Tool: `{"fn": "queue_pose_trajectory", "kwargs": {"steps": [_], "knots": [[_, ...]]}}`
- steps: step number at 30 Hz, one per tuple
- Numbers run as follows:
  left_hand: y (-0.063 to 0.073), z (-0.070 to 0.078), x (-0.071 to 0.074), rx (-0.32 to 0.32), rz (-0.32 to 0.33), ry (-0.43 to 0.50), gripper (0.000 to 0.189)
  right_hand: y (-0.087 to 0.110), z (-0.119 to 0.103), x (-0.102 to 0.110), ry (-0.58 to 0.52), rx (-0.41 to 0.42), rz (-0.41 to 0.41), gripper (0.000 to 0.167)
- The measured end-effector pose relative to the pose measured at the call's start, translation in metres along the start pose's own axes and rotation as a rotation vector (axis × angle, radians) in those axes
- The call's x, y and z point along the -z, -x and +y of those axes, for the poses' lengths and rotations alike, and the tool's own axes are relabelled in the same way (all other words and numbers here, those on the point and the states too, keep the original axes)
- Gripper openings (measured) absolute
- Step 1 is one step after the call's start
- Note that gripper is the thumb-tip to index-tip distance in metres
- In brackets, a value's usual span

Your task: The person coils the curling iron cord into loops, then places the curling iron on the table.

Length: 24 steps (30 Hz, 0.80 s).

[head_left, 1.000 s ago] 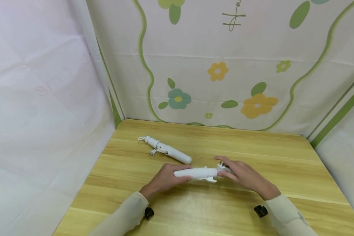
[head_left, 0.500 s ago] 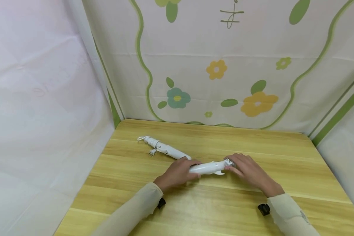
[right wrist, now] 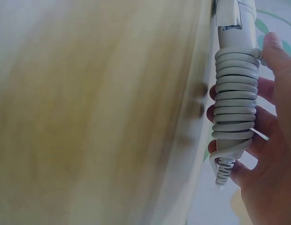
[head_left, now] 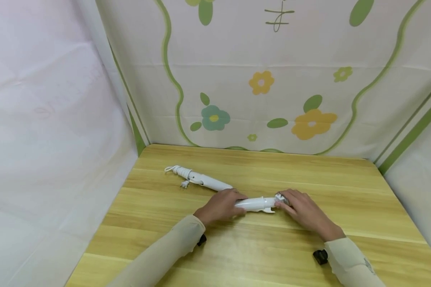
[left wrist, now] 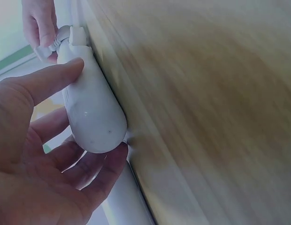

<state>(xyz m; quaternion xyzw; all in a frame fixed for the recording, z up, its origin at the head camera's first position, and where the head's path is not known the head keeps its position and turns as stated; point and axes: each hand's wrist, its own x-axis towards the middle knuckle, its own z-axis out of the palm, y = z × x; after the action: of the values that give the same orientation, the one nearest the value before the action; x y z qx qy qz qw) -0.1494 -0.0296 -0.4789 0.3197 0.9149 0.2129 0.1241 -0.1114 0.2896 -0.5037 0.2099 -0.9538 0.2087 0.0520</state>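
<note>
Both hands hold a white curling iron (head_left: 253, 204) low over the table, lying crosswise. My left hand (head_left: 220, 204) grips its rounded end; in the left wrist view the thumb lies along the barrel (left wrist: 96, 112) and the other fingers curl underneath. My right hand (head_left: 303, 207) holds the opposite end. Its fingers curl round the handle, wrapped in grey-white cord (right wrist: 237, 93), in the right wrist view. A white plug (head_left: 280, 197) shows beside the right fingertips. A second white curling iron (head_left: 210, 182) lies behind the left hand, which hides its near end.
The second iron's plug (head_left: 184, 184) and cord loop (head_left: 169, 169) lie toward the back left. The wooden table (head_left: 258, 255) meets a flower-printed cloth wall (head_left: 237, 107) at the back. White cloth (head_left: 50, 139) hangs at the left side, and more at the right.
The held curling iron has shifted right and slightly away, with the left hand moving right up to the second iron's end. The second iron stays put. The head view has shifted a little.
</note>
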Motion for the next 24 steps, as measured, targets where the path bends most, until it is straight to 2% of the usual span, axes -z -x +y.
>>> {"fn": "queue_pose_trajectory", "kwargs": {"steps": [4, 8, 14, 19, 24], "knots": [[-0.001, 0.000, 0.001, 0.003, -0.010, -0.009, 0.050, 0.002, 0.004, -0.002, -0.014, 0.022, -0.005, 0.050], [-0.002, -0.001, 0.001, -0.010, -0.009, -0.028, 0.049, 0.008, 0.009, -0.001, 0.008, 0.069, -0.021, 0.069], [-0.003, -0.001, 0.003, -0.020, -0.009, -0.042, 0.047, 0.015, 0.012, 0.002, -0.010, 0.066, -0.070, 0.088], [-0.002, -0.003, 0.010, -0.008, -0.008, -0.044, 0.044, 0.015, 0.014, 0.001, -0.021, 0.060, -0.065, 0.090], [-0.003, -0.007, 0.030, 0.029, 0.021, 0.030, 0.042, 0.003, 0.016, 0.013, 0.001, 0.073, -0.007, 0.078]]}}
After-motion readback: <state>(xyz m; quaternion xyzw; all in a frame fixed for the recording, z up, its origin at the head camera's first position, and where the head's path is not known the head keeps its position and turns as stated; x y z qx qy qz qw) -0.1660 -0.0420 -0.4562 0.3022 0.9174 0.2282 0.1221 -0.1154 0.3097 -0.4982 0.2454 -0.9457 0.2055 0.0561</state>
